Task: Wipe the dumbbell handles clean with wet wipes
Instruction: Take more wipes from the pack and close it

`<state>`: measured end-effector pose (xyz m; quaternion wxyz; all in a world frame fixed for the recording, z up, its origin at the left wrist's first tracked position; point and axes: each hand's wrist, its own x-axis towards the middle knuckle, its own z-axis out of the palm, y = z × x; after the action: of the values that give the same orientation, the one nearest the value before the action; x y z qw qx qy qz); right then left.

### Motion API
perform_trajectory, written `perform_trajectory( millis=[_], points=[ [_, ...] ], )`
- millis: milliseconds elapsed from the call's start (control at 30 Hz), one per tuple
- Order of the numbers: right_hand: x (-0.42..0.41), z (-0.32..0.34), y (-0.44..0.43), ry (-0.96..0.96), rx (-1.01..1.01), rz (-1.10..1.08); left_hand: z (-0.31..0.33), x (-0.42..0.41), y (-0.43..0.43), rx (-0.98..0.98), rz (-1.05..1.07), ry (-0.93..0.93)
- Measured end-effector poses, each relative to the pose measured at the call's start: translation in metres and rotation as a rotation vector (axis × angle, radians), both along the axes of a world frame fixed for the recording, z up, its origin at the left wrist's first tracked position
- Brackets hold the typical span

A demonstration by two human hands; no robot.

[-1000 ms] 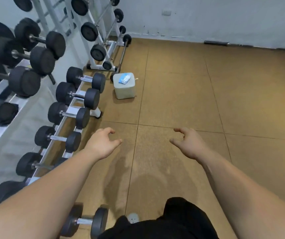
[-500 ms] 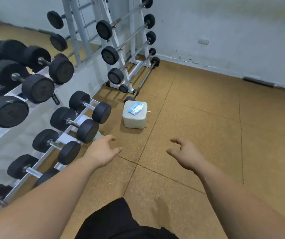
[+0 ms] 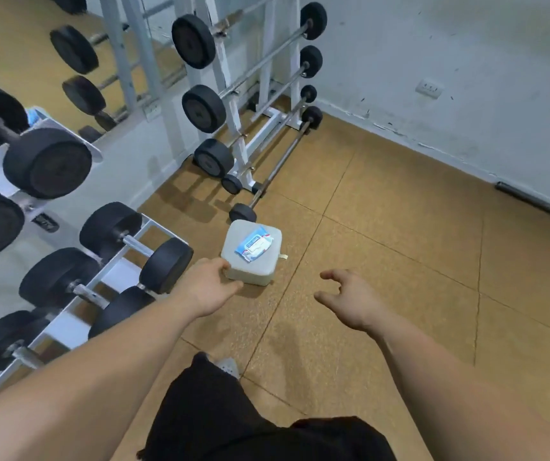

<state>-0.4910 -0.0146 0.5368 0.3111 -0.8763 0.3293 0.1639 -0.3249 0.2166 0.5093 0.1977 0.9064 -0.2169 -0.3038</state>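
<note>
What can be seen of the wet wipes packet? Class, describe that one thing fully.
The wet wipes packet is a small, flat, soft-looking pack, blue and white, with print too small to read. It lies flat, skewed to the edges, on top of a pale rounded block on the brown floor. Neither hand touches it; the left hand is nearest.

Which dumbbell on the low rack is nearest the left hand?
The end dumbbell of the row, next to the white block; its front head sits right beside the left hand. The others lie farther along the rack.
</note>
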Motion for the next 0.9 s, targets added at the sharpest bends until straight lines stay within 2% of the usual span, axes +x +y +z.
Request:
perform_trajectory(
  millis=[300, 500, 633, 767, 900],
  points=[
    [0.191, -0.07, -0.133, 0.014, 0.055, 0.183, -0.052, 0.145, -0.103, 0.09, 0.117, 0.046],
    [0.305, -0.165, -0.208, 0.054, -0.007, 0.557, -0.121, 0.185, -0.162, 0.182, 0.212, 0.03],
    [0.345, -0.231, -0.229, 0.085, 0.019, 0.699, -0.192, 0.196, -0.193, 0.22, 0.301, 0.125],
    [0.371, -0.321, -0.237, 0.062, 0.022, 0.794, -0.287, 0.211, -0.215, 0.157, 0.389, 0.154],
    [0.382, -0.423, -0.234, 0.03, 0.039, 0.866, -0.394, 0.22, -0.215, 0.053, 0.443, 0.057]
  ],
)
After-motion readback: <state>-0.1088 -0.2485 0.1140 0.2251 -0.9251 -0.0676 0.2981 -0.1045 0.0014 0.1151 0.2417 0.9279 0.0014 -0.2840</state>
